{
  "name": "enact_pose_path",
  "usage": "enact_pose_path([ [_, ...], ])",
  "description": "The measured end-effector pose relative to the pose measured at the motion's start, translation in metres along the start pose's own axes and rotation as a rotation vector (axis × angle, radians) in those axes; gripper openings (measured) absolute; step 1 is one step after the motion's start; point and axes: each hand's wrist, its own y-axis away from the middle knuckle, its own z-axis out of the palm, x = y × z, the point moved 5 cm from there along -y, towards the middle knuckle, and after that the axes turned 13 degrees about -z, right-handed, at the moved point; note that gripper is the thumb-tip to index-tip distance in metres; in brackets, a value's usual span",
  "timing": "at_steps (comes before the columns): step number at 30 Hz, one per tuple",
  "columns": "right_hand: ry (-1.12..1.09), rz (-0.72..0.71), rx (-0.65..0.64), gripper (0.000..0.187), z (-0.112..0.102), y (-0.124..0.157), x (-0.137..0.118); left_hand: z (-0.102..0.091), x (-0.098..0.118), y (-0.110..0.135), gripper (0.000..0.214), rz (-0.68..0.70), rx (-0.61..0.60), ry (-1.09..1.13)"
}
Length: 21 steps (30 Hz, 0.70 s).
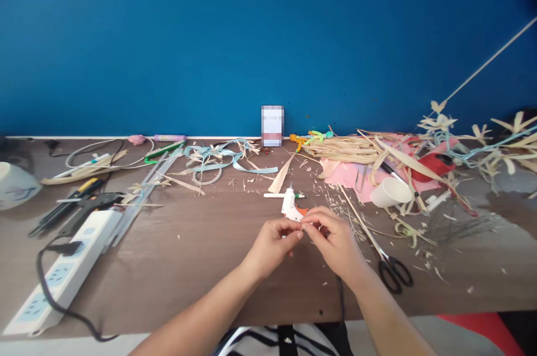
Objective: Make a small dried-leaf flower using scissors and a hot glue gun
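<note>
My left hand [274, 244] and my right hand [331, 238] meet fingertip to fingertip above the middle of the table. Both pinch at one tiny thing between them, too small and covered to name. Just beyond my fingers lies a white glue gun [289, 205] with an orange trigger, its nozzle pointing away from me. A white pen with a green end [274, 195] lies crosswise by the gun. Behind it is a pale strip of dried husk [282, 177]. To the right of my right hand rest black-handled scissors [388, 269], blades toward the back.
A white power strip [62, 278] with a black cable lies at left, near a dark glue gun [90, 210]. Light blue ribbon [210, 157] lies behind. At right are a husk bundle [344, 149], pink paper [342, 172], a white cup [390, 193] and scattered scraps.
</note>
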Motion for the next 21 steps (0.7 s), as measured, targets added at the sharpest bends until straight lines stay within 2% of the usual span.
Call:
enact_pose_path([
  [4,-0.092,0.064,0.01,0.012,0.004,0.001,0.006,-0.002,0.001,0.0,0.022,-0.009,0.037,-0.012],
  [8,-0.046,0.089,-0.003,0.014,0.007,0.003,0.007,-0.004,0.002,0.0,0.022,-0.002,0.086,-0.021],
  [14,-0.052,0.137,-0.018,0.015,0.009,0.008,0.008,-0.007,-0.007,-0.003,0.023,-0.023,0.12,0.001],
  [21,-0.211,0.342,0.035,0.015,0.013,0.014,0.021,-0.007,-0.007,-0.002,0.022,-0.017,0.109,-0.011],
])
